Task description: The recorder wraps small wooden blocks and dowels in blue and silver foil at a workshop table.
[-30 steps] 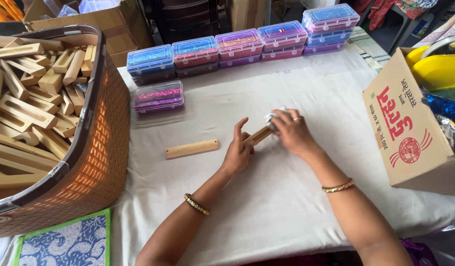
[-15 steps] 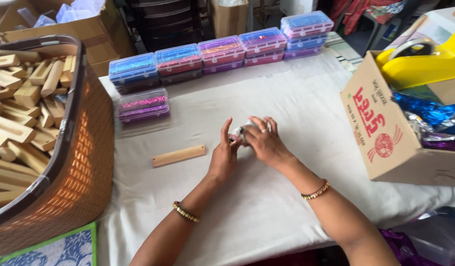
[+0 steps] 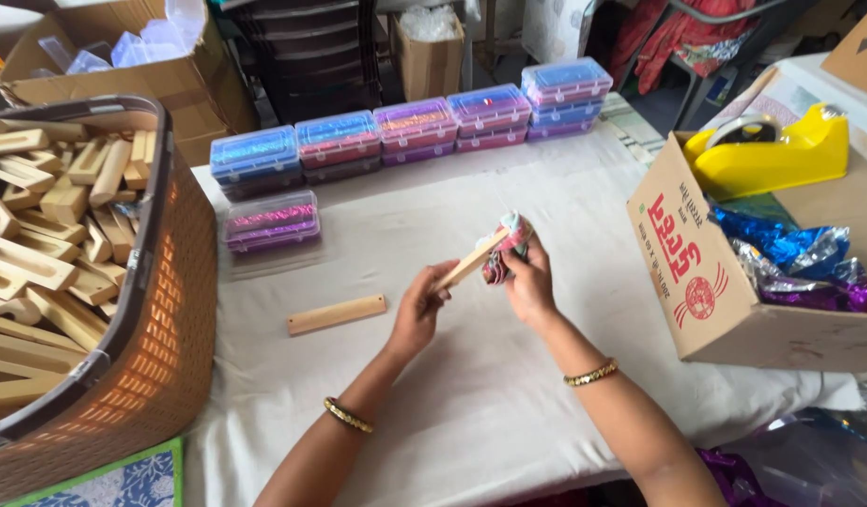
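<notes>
My left hand (image 3: 418, 314) grips the lower end of a wooden stick (image 3: 469, 260), raised at a slant above the white cloth. My right hand (image 3: 527, 279) holds a crumpled piece of shiny coloured foil (image 3: 505, 247) against the stick's upper end. Both wrists carry a gold bangle. A second wooden block (image 3: 336, 314) lies flat on the cloth to the left of my left hand.
A brown woven basket (image 3: 161, 319) full of wooden pieces stands at the left. Stacked clear plastic boxes (image 3: 415, 127) with coloured foil line the table's far side; one (image 3: 270, 222) sits apart. A cardboard box (image 3: 701, 272) of foil and a yellow tape dispenser (image 3: 767, 155) are at the right.
Both hands have lifted the stick off the cloth and tilted it upward. The foil is now bunched at its top end in my right hand.
</notes>
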